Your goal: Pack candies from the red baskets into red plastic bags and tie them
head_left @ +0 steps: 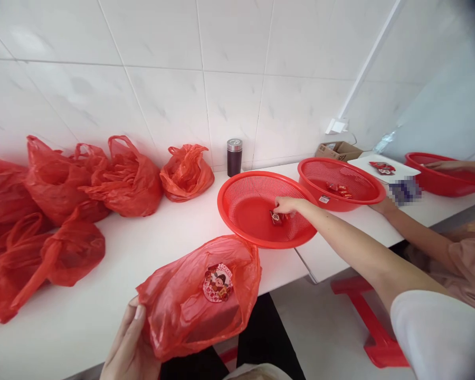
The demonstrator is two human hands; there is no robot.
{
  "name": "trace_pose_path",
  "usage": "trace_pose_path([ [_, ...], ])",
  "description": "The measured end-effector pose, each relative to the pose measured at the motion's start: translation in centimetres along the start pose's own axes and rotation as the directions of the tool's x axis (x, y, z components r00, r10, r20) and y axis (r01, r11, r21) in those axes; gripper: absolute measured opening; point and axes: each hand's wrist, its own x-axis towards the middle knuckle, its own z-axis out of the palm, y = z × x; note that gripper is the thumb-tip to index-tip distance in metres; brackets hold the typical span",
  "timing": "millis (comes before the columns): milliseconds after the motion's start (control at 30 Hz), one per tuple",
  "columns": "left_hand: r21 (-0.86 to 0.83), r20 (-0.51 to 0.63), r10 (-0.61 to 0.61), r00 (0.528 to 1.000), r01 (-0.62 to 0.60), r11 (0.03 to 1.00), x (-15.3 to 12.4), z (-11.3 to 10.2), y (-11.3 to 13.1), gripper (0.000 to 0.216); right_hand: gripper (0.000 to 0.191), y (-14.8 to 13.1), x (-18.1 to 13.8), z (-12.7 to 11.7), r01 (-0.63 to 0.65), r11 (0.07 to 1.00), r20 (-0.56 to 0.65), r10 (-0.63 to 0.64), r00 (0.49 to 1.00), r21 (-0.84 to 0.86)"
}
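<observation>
My left hand (130,345) grips the near edge of a red plastic bag (200,293) that lies on the white table (150,237) at its front edge; a red box with a round cartoon sticker shows through the plastic. My right hand (288,205) reaches into a red mesh basket (237,203) and pinches a small red wrapped candy (277,217) just above the basket's floor.
Several knotted red bags (114,177) crowd the left and back of the table. A dark thermos (234,157) stands by the tiled wall. A second red basket (340,182) holds a few candies, and another person's arm (415,232) rests beside it. A third basket (447,174) and a cardboard box (338,150) sit far right.
</observation>
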Motion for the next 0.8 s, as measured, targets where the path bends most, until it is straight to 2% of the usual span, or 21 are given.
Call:
trace_pose_path([
  [100,0.027,-0.01,0.008,1.0,-0.007,1.0,0.3,0.1,-0.4,0.029,0.048,-0.1,-0.1,1.1,-0.022,0.999,0.044,0.02,0.999,0.046],
  [233,0.005,-0.005,0.026,1.0,-0.026,1.0,0.9,-0.3,-0.6,0.029,0.031,-1.6,-0.5,0.7,0.0,0.993,0.104,-0.013,0.994,0.117],
  [300,-0.024,-0.031,0.034,0.999,-0.035,0.999,1.1,-0.4,-0.4,0.025,0.025,-2.8,-1.3,-0.5,0.057,0.98,0.067,-0.07,0.995,0.191],
  [367,-0.042,-0.028,0.041,0.999,-0.042,0.998,1.4,-0.2,-0.2,0.021,0.024,-5.0,-2.8,-1.6,0.161,0.946,-0.024,-0.161,0.987,0.283],
  [433,-0.05,0.015,0.052,0.999,-0.051,0.997,1.5,0.3,0.0,0.02,0.025,-8.1,-5.3,-1.9,0.358,0.84,-0.145,-0.327,0.934,0.408],
  [467,-0.057,0.037,0.064,0.997,-0.062,0.996,1.5,0.7,0.1,0.019,0.027,-9.9,-6.7,-1.4,0.483,0.733,-0.213,-0.437,0.874,0.479],
  [500,-0.063,0.055,0.08,0.995,-0.077,0.995,1.6,1.1,0.2,0.018,0.028,-11.8,-8.1,-0.6,0.597,0.606,-0.268,-0.548,0.792,0.527],
  [533,-0.063,0.075,0.1,0.992,-0.095,0.993,1.6,1.5,0.3,0.016,0.027,-13.6,-9.4,0.6,0.661,0.519,-0.263,-0.642,0.72,0.542],
  [567,-0.056,0.095,0.121,0.988,-0.116,0.992,1.6,1.9,0.5,0.015,0.028,-15.3,-10.5,2.0,0.698,0.487,-0.221,-0.714,0.664,0.524],
  [633,-0.027,0.136,0.166,0.977,-0.164,0.986,1.7,2.4,0.9,0.015,0.025,-17.7,-11.9,5.0,0.772,0.527,-0.167,-0.776,0.608,0.355],
  [700,0.03,0.162,0.224,0.961,-0.231,0.972,1.7,2.2,1.5,0.018,0.029,-18.6,-12.2,7.2,0.799,0.588,-0.117,-0.791,0.601,0.13],
  [800,0.183,0.16,0.333,0.929,-0.359,0.915,1.9,0.7,2.8,0.029,0.038,-17.6,-12.1,7.8,0.782,0.617,-0.011,-0.786,0.618,-0.091],
])
